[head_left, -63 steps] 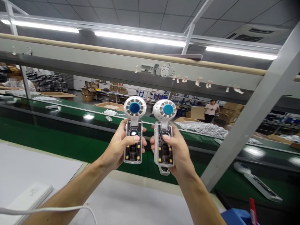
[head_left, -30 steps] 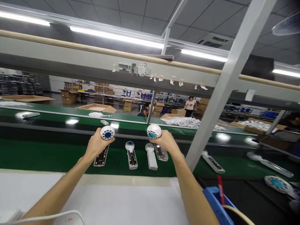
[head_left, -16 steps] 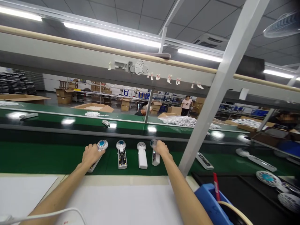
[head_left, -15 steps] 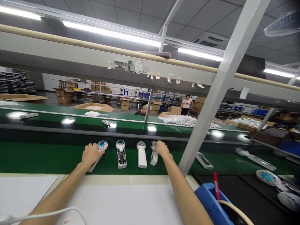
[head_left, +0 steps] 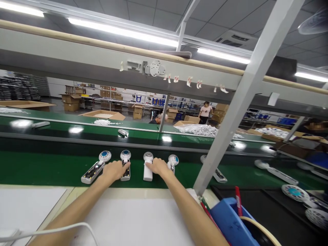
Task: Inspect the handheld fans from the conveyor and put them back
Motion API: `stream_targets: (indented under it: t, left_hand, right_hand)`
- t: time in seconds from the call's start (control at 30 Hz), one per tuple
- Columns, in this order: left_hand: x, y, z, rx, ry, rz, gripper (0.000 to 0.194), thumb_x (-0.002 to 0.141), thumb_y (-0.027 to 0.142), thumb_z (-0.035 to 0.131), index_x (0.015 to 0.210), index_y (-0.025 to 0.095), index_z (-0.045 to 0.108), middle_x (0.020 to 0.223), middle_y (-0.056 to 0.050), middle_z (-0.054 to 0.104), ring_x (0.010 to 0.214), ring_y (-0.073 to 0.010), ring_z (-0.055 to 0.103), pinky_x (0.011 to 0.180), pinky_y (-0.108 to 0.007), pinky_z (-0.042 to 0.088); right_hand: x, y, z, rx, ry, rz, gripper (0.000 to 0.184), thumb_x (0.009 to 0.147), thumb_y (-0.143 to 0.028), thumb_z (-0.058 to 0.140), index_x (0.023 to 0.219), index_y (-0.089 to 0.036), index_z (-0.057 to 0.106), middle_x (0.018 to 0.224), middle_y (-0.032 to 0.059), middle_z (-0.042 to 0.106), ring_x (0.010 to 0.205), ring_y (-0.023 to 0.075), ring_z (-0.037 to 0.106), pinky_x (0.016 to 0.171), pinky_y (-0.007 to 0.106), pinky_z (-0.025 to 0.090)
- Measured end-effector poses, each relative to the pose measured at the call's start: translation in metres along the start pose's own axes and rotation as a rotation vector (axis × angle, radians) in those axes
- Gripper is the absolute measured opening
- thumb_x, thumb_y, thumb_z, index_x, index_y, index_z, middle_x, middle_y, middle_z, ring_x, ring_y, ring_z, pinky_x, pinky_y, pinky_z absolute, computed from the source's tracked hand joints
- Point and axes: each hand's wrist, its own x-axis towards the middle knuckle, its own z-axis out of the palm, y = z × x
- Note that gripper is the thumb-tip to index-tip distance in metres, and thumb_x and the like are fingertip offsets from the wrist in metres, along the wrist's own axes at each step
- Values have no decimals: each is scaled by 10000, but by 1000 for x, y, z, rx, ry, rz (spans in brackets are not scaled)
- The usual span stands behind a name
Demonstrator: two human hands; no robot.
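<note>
Four handheld fans lie in a row on the green belt [head_left: 64, 171]. My left hand [head_left: 114, 171] is closed at the second handheld fan [head_left: 125, 154], its thumb over the handle, where circuit parts show. My right hand [head_left: 159, 166] grips the third, a white handheld fan [head_left: 148, 174], with the thumb on its closed handle; its other fingers are partly hidden. To the left, a slanted handheld fan [head_left: 92, 172] has its handle's inside showing. At the right end, a blue-centred handheld fan [head_left: 173, 159] is partly covered by my right hand.
A slanted metal post [head_left: 228, 126] rises right of my right arm. Beside it are a blue bin [head_left: 230, 218] with a red pen [head_left: 238, 201] and a black tray [head_left: 276, 215]. A white cable [head_left: 64, 225] crosses my left forearm. More fan parts [head_left: 276, 174] lie to the right.
My left hand has left the leftmost fan and moved right to the second. My right hand has moved left from the rightmost fan to the white one. The rightmost fan now shows its blue centre.
</note>
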Motion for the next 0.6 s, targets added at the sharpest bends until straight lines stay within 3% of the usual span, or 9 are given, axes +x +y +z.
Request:
stream_targets:
  t: [0.1,0.2,0.3,0.37,0.47,0.6]
  left_hand:
    - [-3,10,10,-40,-59,-35,689,896,679,458,1118,44,609,1153,-245,618,1076,-432,596,908,-520,448]
    - [0,9,12,-100,-82,-86,578,882,544,590,1204,66,543,1218,-211,585,1107,-361,592,928,-488,462]
    - [7,2,9,-189,-100,-132,475,858,402,670,1196,96,536,1186,-165,585,1075,-296,594,925,-458,481]
    - [10,-2,7,-271,-111,-140,414,821,312,722,1140,108,555,1178,-143,576,1069,-275,584,931,-447,488]
    - [9,-6,-2,-481,-173,-131,276,785,190,727,993,110,565,1030,-103,607,944,-235,623,833,-395,540]
    - [-3,-1,-35,-921,-232,-36,234,816,218,648,977,129,502,807,-55,599,682,-188,629,584,-304,546]
  right_hand:
    - [-4,-10,22,68,-24,-20,493,811,-548,662,965,-84,729,1116,246,691,1080,401,651,891,434,479]
    - [-6,-15,34,193,-5,-25,427,764,-499,711,961,-120,710,1155,201,682,1133,378,625,907,396,462]
    - [-4,-19,38,373,-43,8,315,682,-349,791,889,-139,681,1052,141,704,1085,333,639,859,350,474]
    - [-2,-20,37,535,-106,36,270,681,-275,797,859,-130,655,942,99,699,955,264,665,776,319,498]
    - [-1,-23,28,831,-231,91,178,817,-251,701,905,-123,614,805,24,650,713,142,635,635,261,511]
    - [-7,-28,-2,1215,-305,134,143,929,-235,482,949,-127,574,735,9,608,566,99,586,517,210,489]
